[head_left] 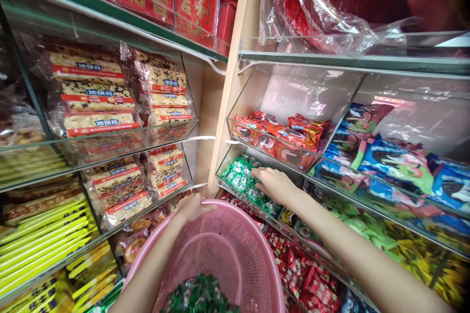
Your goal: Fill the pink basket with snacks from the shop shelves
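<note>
My left hand (pixel 193 207) grips the far rim of a pink plastic basket (pixel 262 234), its fingers bent over the edge. Green wrapped candies (pixel 203 296) lie in a heap at the basket's bottom. My right hand (pixel 270 183) reaches into a glass shelf compartment beyond the basket's right side, just over a pile of green candies (pixel 238 172). Its fingers are bent downward at the pile; whether they hold a candy cannot be made out.
Glass-fronted shelves surround the basket. Red packets (pixel 282 134) and blue packets (pixel 394 161) sit right, above red candies (pixel 301 264). Packaged cakes (pixel 99 93) and yellow packs (pixel 44 234) fill the left. A wooden divider (pixel 223 93) stands between.
</note>
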Demonstrator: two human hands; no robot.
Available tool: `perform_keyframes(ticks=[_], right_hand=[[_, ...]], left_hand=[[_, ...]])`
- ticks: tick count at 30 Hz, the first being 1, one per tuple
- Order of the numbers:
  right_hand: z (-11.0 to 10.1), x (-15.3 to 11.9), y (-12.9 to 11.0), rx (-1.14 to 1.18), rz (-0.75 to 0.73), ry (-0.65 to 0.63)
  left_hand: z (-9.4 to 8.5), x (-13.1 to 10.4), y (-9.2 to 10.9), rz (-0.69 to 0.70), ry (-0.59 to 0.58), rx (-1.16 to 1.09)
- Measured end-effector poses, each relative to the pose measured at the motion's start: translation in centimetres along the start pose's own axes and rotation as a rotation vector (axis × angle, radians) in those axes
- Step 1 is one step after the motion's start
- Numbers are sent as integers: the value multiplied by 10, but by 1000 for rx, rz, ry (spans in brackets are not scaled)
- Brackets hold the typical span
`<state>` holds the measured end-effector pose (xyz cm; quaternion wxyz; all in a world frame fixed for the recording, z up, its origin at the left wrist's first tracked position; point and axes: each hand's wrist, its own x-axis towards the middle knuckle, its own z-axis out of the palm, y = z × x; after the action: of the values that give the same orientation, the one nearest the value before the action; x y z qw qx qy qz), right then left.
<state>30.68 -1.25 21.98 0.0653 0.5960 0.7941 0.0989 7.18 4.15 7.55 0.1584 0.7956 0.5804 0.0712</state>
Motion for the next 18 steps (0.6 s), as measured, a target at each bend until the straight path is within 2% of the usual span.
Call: perform_keyframes(ticks=[3,5,8,11,14,18], right_hand=[[-3,-3,-1,-20,20,11],[-7,-11,-10,-20,7,30],[-7,-28,-38,64,-112,100],[6,-48,-74,235,-265,164],[29,-64,-108,371,-361,68],[64,-74,-141,458,-478,-100]], left_hand=[[-1,-1,1,2,9,2],[-1,-1,1,-1,12,4],[0,-1,1,-4,10,9],[2,1,2,-5,6,14],[3,2,1,-10,3,17],[3,2,0,-9,5,13]])
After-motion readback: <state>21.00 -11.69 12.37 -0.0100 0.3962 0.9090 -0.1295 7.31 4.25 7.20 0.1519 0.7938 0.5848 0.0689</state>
